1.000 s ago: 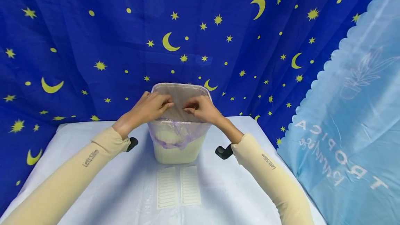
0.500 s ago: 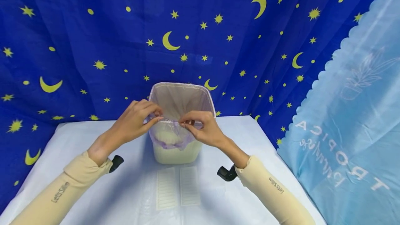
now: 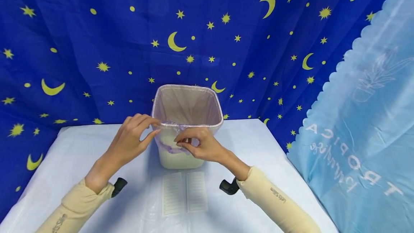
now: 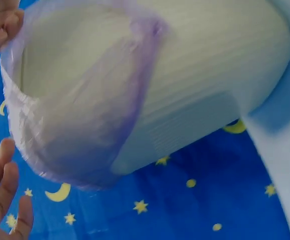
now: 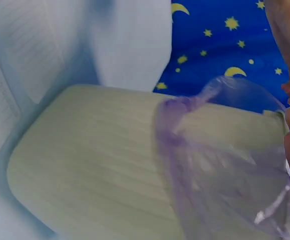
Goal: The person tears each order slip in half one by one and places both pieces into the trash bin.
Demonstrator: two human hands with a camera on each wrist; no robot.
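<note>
A pale cream waste bin (image 3: pixel 181 163) stands upright on the white-covered table, lined with a thin translucent purple bin bag (image 4: pixel 92 117). The bag is folded over the rim and hangs down the outside, its darker purple hem (image 5: pixel 170 125) gathered. By the rim's left front corner is my left hand (image 3: pixel 127 141), its thumb and fingers apart; the left wrist view shows its fingers (image 4: pixel 2 185) spread beside the bag. My right hand (image 3: pixel 205 146) hovers before the bin's front, fingers loosely bent, with nothing visible between thumb and fingertips.
Two pale lined paper strips (image 3: pixel 172 194) lie side by side on the table (image 3: pixel 239 204) in front of the bin. Behind stands a blue curtain (image 3: pixel 129 46) with yellow moons and stars. A light blue cloth (image 3: pixel 365 125) hangs on the right.
Both hands have come out from over the bin's opening, toward me and down. Half a second ago they were at the bag along the front rim; now the left is at the corner, the right lower.
</note>
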